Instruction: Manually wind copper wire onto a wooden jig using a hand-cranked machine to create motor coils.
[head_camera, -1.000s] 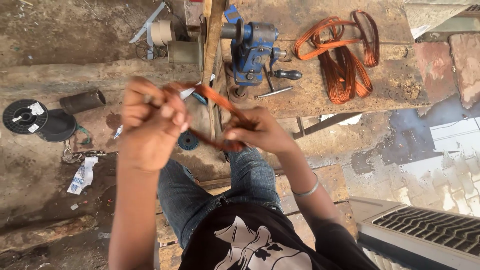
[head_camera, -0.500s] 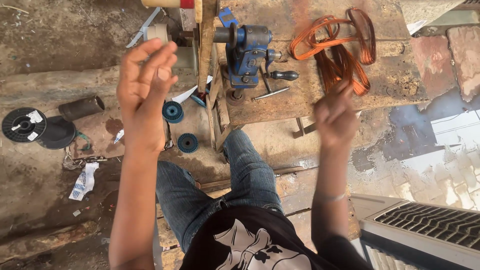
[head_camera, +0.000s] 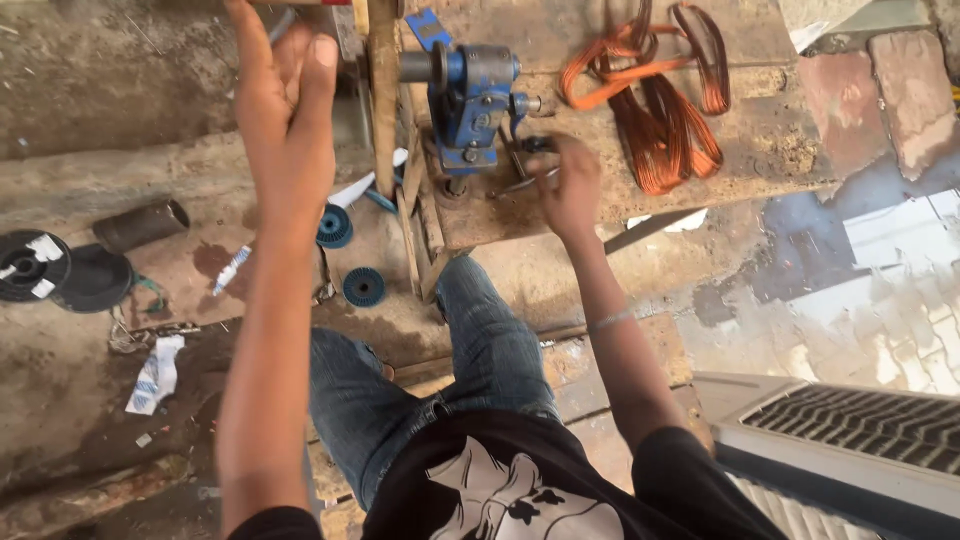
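While the person sits over a worn wooden bench, both arms reach forward and the scene reads as follows.

Left hand: the left hand (head_camera: 285, 95) is raised near the top of the view, fingers straight and pressed together, palm showing, gripping nothing.

Right hand: the right hand (head_camera: 572, 190) is on the bench (head_camera: 780, 140) beside the blue winding machine (head_camera: 468, 100), fingers curled at the machine's dark crank handle (head_camera: 535, 145); whether they fully clasp it cannot be told.

Winding machine: it stands upright at the bench's near left corner, just right of a vertical wooden post (head_camera: 383, 90).

Copper coils: a bundle of orange-brown wire coils (head_camera: 655, 105) lies on the bench top, to the right of the machine and apart from the right hand.

Floor, near left arm: two small blue ribbed spools (head_camera: 363, 287) lie on the dirt floor by the person's knee.

Floor, far left: a black reel (head_camera: 32, 265), a dark metal pipe piece (head_camera: 140, 225) and a crumpled white wrapper (head_camera: 155, 375) lie well apart from both hands.

Lower right: a white grille panel (head_camera: 850, 430) rests on the ground.
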